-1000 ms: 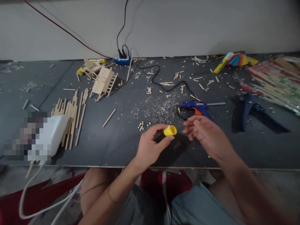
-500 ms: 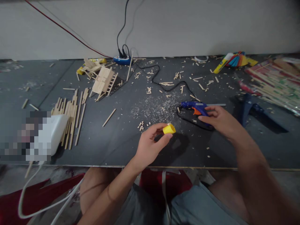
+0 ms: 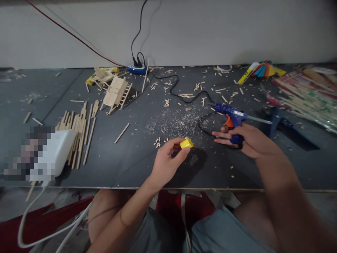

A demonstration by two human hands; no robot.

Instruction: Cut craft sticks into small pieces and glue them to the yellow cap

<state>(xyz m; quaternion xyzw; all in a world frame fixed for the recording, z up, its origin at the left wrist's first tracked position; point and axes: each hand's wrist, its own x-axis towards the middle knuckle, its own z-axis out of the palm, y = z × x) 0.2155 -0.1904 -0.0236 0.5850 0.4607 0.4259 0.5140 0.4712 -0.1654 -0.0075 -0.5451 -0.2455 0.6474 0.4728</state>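
Between the thumb and fingers of my left hand (image 3: 170, 156) is a short yellow cap (image 3: 186, 143), held above the near part of the table. My right hand (image 3: 247, 138) grips the handle of a blue hot glue gun (image 3: 228, 109) with an orange trigger (image 3: 228, 121). Its nozzle points left, and a glue stick (image 3: 259, 119) juts from its back end. Some fingers reach past the handle below the trigger. Tiny cut wood bits (image 3: 157, 142) lie just left of the cap.
Wooden sticks (image 3: 81, 130) and a white power bank-like box (image 3: 64, 147) lie left. Behind them stands a small stick-built chair (image 3: 115, 92). A black cord (image 3: 175, 91) runs to a blue power strip (image 3: 137, 69). Packaged sticks (image 3: 310, 93) and a dark blue object (image 3: 295, 131) lie right.
My right hand has closed round the glue gun's handle and lifted it, tilting the nozzle up and shifting it right. The yellow cap has turned and moved slightly left in my left hand.
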